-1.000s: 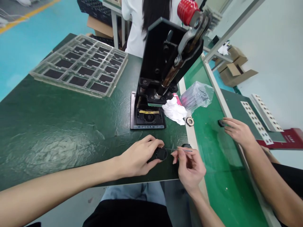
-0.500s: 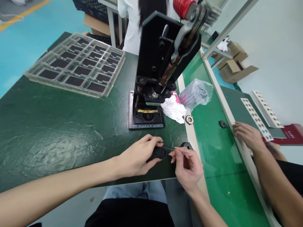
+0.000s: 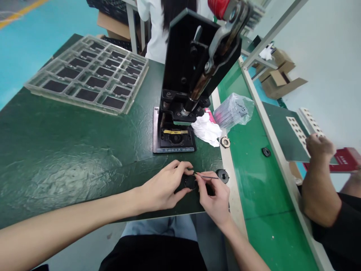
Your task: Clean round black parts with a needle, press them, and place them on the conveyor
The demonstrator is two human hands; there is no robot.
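Observation:
My left hand [image 3: 166, 186] grips a round black part [image 3: 189, 182] on the green mat, with the fingers over its top and the thumb below it. My right hand [image 3: 216, 199] pinches a thin dark rod [image 3: 206, 176] between thumb and fingers. The rod's tip reaches the edge of the round part, right beside my left fingertips. A second black ring part [image 3: 222, 175] lies just past my right hand, at the mat's edge. The underside of the held part is hidden.
A hand press [image 3: 180, 75] with a red-gripped lever stands on the green mat [image 3: 70, 150], behind my hands. A clear tray [image 3: 87, 75] with dark pieces lies at the left. Crumpled tissue [image 3: 207, 130] and a plastic bag [image 3: 233, 111] sit by the press. A co-worker's hand [image 3: 320, 146] is at the right.
My right hand has moved left, bringing the rod's tip up to the round part. The co-worker's hand has lifted off the board and moved toward the far side.

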